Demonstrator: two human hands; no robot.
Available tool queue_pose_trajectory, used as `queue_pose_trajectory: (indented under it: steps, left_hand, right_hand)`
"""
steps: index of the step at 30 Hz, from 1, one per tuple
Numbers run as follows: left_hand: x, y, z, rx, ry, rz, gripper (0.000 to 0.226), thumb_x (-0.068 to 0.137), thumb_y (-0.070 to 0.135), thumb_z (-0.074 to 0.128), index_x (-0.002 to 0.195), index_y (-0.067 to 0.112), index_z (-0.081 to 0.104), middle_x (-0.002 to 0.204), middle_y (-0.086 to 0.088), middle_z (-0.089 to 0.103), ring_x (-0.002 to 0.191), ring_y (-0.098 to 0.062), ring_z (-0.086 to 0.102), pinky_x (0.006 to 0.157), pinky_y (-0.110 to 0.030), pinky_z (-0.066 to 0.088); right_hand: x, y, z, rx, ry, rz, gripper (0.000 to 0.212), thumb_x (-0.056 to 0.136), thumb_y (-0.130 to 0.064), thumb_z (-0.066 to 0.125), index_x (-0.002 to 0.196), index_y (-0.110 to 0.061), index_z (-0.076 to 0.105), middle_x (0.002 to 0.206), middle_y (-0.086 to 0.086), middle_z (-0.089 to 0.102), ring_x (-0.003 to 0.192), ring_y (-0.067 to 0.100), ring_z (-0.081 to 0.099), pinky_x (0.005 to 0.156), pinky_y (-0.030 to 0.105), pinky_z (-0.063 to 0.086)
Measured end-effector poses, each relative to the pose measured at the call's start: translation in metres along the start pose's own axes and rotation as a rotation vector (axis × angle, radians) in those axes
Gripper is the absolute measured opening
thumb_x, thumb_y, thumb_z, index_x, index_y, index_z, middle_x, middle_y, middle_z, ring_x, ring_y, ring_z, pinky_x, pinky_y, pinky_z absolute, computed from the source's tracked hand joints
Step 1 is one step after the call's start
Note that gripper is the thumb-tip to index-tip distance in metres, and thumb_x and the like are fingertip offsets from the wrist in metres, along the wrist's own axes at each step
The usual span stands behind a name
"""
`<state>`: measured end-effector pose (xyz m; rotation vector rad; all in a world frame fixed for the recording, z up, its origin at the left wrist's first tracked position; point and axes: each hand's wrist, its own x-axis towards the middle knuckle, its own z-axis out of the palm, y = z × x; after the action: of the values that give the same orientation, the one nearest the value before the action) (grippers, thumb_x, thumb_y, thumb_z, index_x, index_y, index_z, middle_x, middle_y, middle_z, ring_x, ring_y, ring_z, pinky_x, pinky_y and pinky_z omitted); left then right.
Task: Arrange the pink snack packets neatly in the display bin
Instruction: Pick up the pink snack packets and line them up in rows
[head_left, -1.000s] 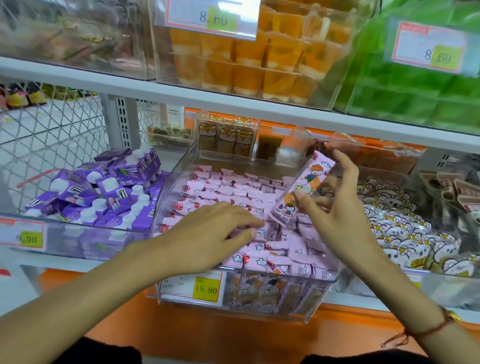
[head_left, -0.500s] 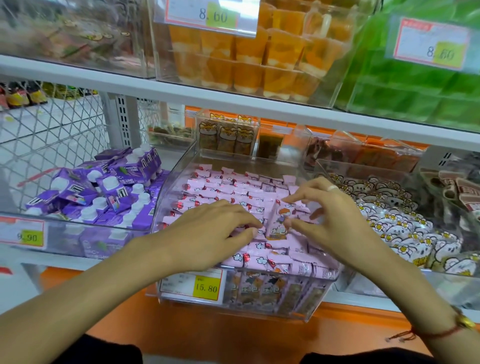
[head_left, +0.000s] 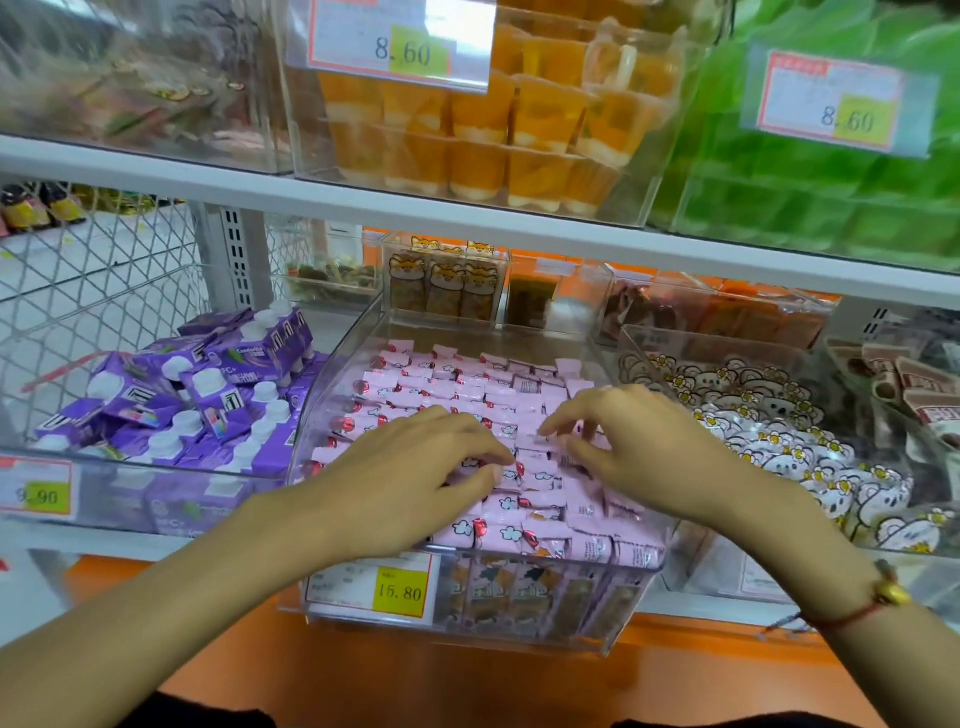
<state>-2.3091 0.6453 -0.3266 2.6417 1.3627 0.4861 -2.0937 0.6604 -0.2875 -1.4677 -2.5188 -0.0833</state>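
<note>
Rows of pink snack packets (head_left: 452, 384) fill a clear display bin (head_left: 613, 639) on the middle shelf. My left hand (head_left: 410, 478) lies palm down on the packets in the front left part, fingers relaxed and pointing right. My right hand (head_left: 639, 441) hovers over the front right part with its fingers arched downward, the tips touching the packets. No packet is lifted above the rows. The packets under both hands are hidden.
A bin of purple cartons (head_left: 197, 395) stands to the left and a bin of white cartoon packets (head_left: 779, 431) to the right. A yellow 15.80 price tag (head_left: 400, 590) hangs on the bin front. The upper shelf (head_left: 467, 213) with orange cups (head_left: 493, 130) overhangs closely.
My right hand brought a raised pink packet down into the rows and now touches the pile with its fingertips. My left hand stayed on the packets.
</note>
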Motion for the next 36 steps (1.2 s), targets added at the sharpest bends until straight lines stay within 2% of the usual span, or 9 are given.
queue_pose_trajectory:
  steps: [4, 9, 13, 18, 23, 27, 30, 32, 36]
  left_hand:
    - [0.001, 0.0, 0.002, 0.008, 0.012, 0.048, 0.037, 0.099, 0.046, 0.029, 0.133, 0.042, 0.046, 0.138, 0.025, 0.04, 0.124, 0.006, 0.03, 0.094, -0.013, 0.025]
    - [0.004, -0.004, 0.002, 0.046, -0.06, 0.042, 0.044, 0.098, 0.052, 0.022, 0.142, 0.05, 0.028, 0.153, 0.022, 0.023, 0.137, 0.004, 0.016, 0.108, -0.021, 0.018]
    - [0.007, -0.005, 0.002, 0.081, -0.17, 0.02, 0.045, 0.098, 0.053, 0.021, 0.142, 0.047, 0.03, 0.15, 0.016, 0.032, 0.136, -0.003, 0.024, 0.111, -0.026, 0.021]
    - [0.01, -0.003, -0.002, 0.077, -0.18, 0.036, 0.043, 0.099, 0.051, 0.023, 0.139, 0.046, 0.035, 0.141, 0.022, 0.041, 0.129, -0.002, 0.033, 0.108, -0.03, 0.028]
    - [0.009, -0.005, -0.001, 0.059, -0.168, 0.05, 0.043, 0.098, 0.052, 0.023, 0.139, 0.046, 0.035, 0.141, 0.02, 0.041, 0.128, -0.002, 0.034, 0.107, -0.03, 0.03]
    - [0.007, -0.006, -0.003, 0.013, -0.148, 0.035, 0.045, 0.096, 0.056, 0.027, 0.138, 0.047, 0.038, 0.144, 0.018, 0.039, 0.131, -0.003, 0.033, 0.107, -0.028, 0.03]
    - [0.004, -0.002, -0.004, -0.111, 0.014, -0.021, 0.034, 0.089, 0.062, 0.034, 0.11, 0.045, 0.054, 0.118, 0.016, 0.057, 0.106, -0.001, 0.05, 0.09, -0.034, 0.045]
    - [0.005, 0.001, -0.007, -0.22, 0.189, -0.135, 0.036, 0.081, 0.072, 0.035, 0.089, 0.039, 0.046, 0.097, 0.014, 0.059, 0.08, -0.001, 0.055, 0.069, -0.033, 0.047]
    - [0.004, 0.009, -0.013, -0.405, 0.232, -0.204, 0.061, 0.064, 0.083, 0.032, 0.108, 0.042, 0.039, 0.098, 0.019, 0.057, 0.07, 0.006, 0.057, 0.053, -0.016, 0.041]
  right_hand:
    - [0.02, 0.0, 0.004, -0.084, -0.026, 0.031, 0.018, 0.088, -0.038, 0.061, 0.104, -0.033, 0.068, 0.092, -0.014, 0.063, 0.09, 0.013, 0.058, 0.069, 0.024, 0.037]
    - [0.025, -0.001, 0.01, -0.051, -0.09, 0.031, 0.019, 0.085, -0.041, 0.065, 0.1, -0.031, 0.071, 0.096, -0.012, 0.064, 0.086, 0.01, 0.053, 0.068, 0.023, 0.035]
    - [0.019, -0.001, 0.014, -0.065, -0.036, -0.006, 0.018, 0.089, -0.039, 0.059, 0.099, -0.031, 0.071, 0.102, -0.011, 0.066, 0.099, 0.013, 0.056, 0.069, 0.026, 0.04]
    - [0.016, 0.0, 0.018, -0.106, 0.15, -0.047, 0.022, 0.099, -0.032, 0.043, 0.102, -0.022, 0.062, 0.108, -0.003, 0.059, 0.104, 0.02, 0.053, 0.087, 0.039, 0.044]
    - [0.016, -0.003, 0.016, 0.095, 0.507, -0.019, 0.018, 0.1, -0.027, 0.041, 0.101, -0.016, 0.056, 0.08, -0.001, 0.061, 0.067, 0.02, 0.059, 0.058, 0.032, 0.043]
    - [0.011, 0.001, 0.003, 0.394, 0.828, 0.095, 0.015, 0.098, -0.019, 0.045, 0.099, -0.01, 0.057, 0.074, -0.006, 0.058, 0.058, 0.008, 0.051, 0.056, 0.024, 0.038]
    - [0.008, 0.006, -0.001, 0.692, 0.875, 0.246, 0.016, 0.1, -0.016, 0.043, 0.098, -0.007, 0.056, 0.076, -0.007, 0.062, 0.058, -0.002, 0.057, 0.055, 0.012, 0.044]
    - [0.007, 0.006, -0.001, 0.937, 0.762, 0.361, 0.02, 0.1, -0.016, 0.042, 0.1, -0.003, 0.057, 0.081, 0.001, 0.067, 0.058, -0.001, 0.062, 0.058, 0.014, 0.051]
    - [0.009, -0.003, 0.006, 1.172, 0.571, 0.416, 0.02, 0.1, -0.015, 0.042, 0.099, -0.003, 0.059, 0.087, 0.007, 0.069, 0.067, 0.005, 0.067, 0.058, 0.012, 0.051]
